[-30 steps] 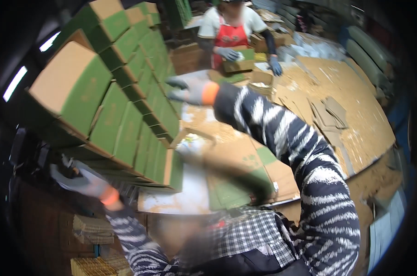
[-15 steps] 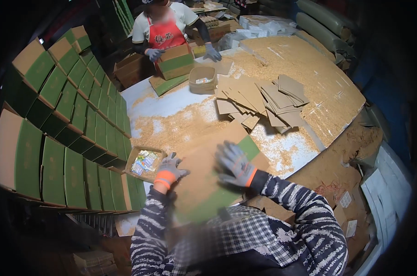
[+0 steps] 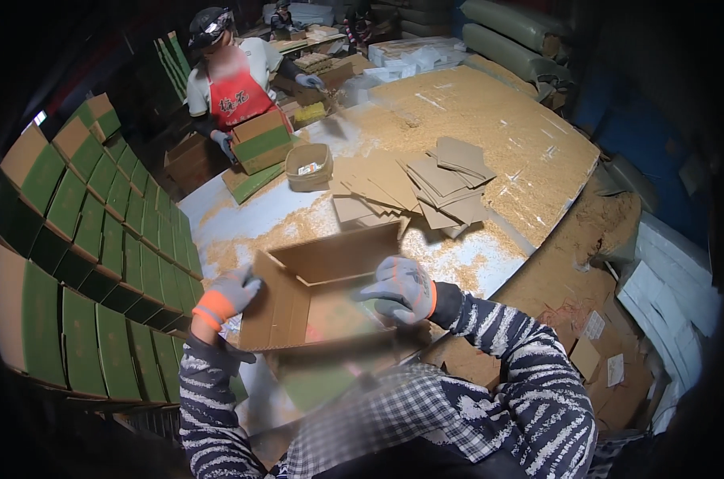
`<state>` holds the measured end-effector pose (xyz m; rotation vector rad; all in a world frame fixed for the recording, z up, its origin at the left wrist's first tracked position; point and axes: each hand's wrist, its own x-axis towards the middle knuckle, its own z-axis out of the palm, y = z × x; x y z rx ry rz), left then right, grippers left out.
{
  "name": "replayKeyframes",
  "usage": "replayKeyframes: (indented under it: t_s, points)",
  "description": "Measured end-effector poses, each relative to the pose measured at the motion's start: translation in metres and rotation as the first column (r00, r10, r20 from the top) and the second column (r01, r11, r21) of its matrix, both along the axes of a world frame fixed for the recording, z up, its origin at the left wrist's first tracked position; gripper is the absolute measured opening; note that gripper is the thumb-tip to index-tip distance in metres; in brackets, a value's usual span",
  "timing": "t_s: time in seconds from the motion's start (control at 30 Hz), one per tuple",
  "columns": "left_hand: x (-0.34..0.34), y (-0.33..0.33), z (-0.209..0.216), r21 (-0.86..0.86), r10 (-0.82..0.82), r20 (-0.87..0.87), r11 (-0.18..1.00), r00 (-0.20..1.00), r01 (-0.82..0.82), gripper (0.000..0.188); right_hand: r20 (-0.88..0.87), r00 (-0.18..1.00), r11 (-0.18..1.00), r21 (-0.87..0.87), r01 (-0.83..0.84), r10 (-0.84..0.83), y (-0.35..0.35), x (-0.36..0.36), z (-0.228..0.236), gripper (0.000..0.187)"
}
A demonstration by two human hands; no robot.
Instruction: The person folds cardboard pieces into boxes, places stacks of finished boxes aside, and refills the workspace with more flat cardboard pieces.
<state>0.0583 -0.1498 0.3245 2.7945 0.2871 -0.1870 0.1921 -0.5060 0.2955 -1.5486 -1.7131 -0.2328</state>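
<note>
A brown cardboard box [image 3: 283,307] with a green band on its outer side stands opened out in front of me, its top facing up. Its far wall is raised, and the inside shows a pale bottom. My left hand [image 3: 232,294], in a grey glove with an orange cuff, holds the box's left wall at the rim. Over the right end, my right hand [image 3: 406,291], gloved alike, grips the cardboard with bent fingers. The near side of the box is blurred against my checked apron [image 3: 354,415].
Stacked green-and-brown boxes [image 3: 82,319] wall off the left. Flat cardboard pieces [image 3: 450,180] lie on the sawdust-strewn table [image 3: 529,136], beside a small tub [image 3: 309,168]. Across the table, a person in a red apron [image 3: 238,96] stands by another box [image 3: 262,144].
The flat cardboard has opened into a box between my hands. My left hand moved left. The other person's one hand rose off the table toward the back. The view shifted slightly.
</note>
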Motion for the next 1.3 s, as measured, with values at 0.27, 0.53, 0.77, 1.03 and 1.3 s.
replayKeyframes:
  t_s: [0.27,0.53,0.77,1.03,1.3]
  points:
    - [0.016,-0.068,-0.062,-0.124,-0.381,0.391,0.88,0.838,0.458,0.035,0.123,0.992,0.995,0.088,-0.037,0.026,0.051,-0.018,-0.025,0.047]
    - [-0.004,-0.051,-0.074,-0.645,-0.02,0.148,0.756,0.989,0.111,0.038,-0.195,0.978,0.624,-0.757,-0.194,0.069,0.052,-0.026,-0.003,0.072]
    - [-0.083,0.01,-0.169,-0.901,0.776,0.283,0.416,0.563,-0.121,0.054,-0.256,0.956,0.925,-0.378,0.036,-0.142,0.05,0.035,-0.033,0.073]
    - [-0.009,-0.08,-0.037,-0.716,0.041,0.078,0.698,0.996,0.027,0.047,-0.863,-0.389,0.906,-0.161,-0.392,-0.322,0.05,-0.051,-0.211,0.095]
    - [-0.013,-0.128,-0.052,-0.024,-0.597,0.294,0.776,0.747,0.63,0.014,-0.69,0.017,0.18,-0.165,0.97,-0.723,-0.206,0.156,-0.219,0.064]
